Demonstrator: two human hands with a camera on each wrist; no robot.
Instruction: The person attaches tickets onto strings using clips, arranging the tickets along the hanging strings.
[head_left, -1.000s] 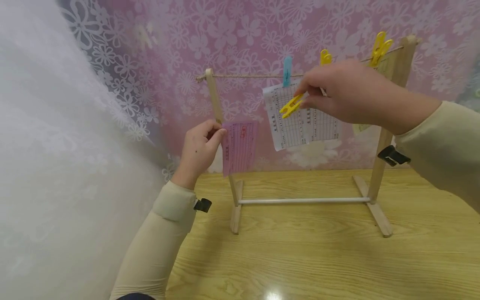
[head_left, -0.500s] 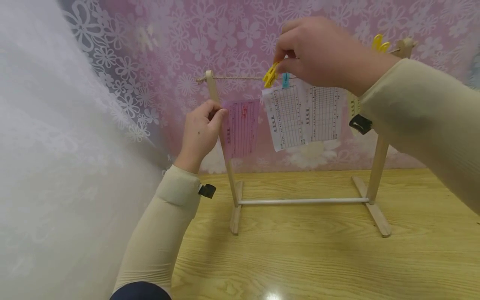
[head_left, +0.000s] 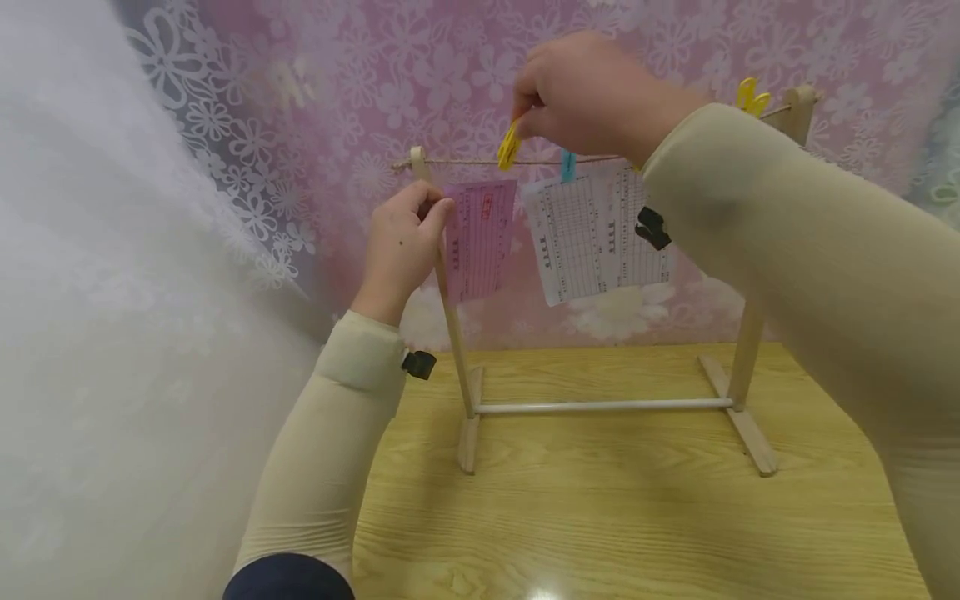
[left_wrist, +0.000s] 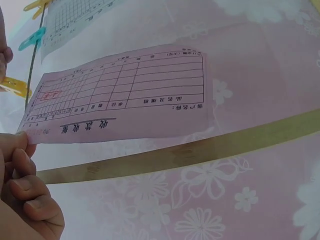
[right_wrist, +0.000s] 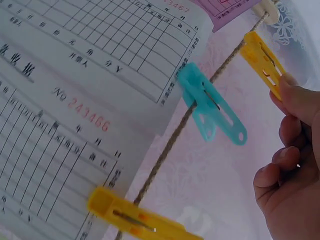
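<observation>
My left hand [head_left: 405,250] pinches a pink receipt slip [head_left: 480,242] by its upper left corner, near the rack's left post. In the left wrist view the pink receipt slip [left_wrist: 125,95] reaches close to the twine. Above it, my right hand [head_left: 592,96] pinches a yellow clothespin [head_left: 509,146] at the twine line [head_left: 465,162]. The right wrist view has the yellow clothespin [right_wrist: 263,62] with its nose at the twine, apart from the pink slip. To its right, a blue clothespin [head_left: 568,166] holds white receipt sheets [head_left: 577,237] on the line.
The wooden rack has a left post [head_left: 453,333], a right post [head_left: 746,350] and a white crossbar [head_left: 600,407] low down. Another yellow clothespin [head_left: 750,97] sits near the line's right end. Behind hangs a pink floral curtain [head_left: 360,75]. Below lies a wood-grain table [head_left: 600,517].
My right hand has carried the yellow clothespin up and left from before the white sheets to the twine. My left hand has raised the pink receipt slip toward the line.
</observation>
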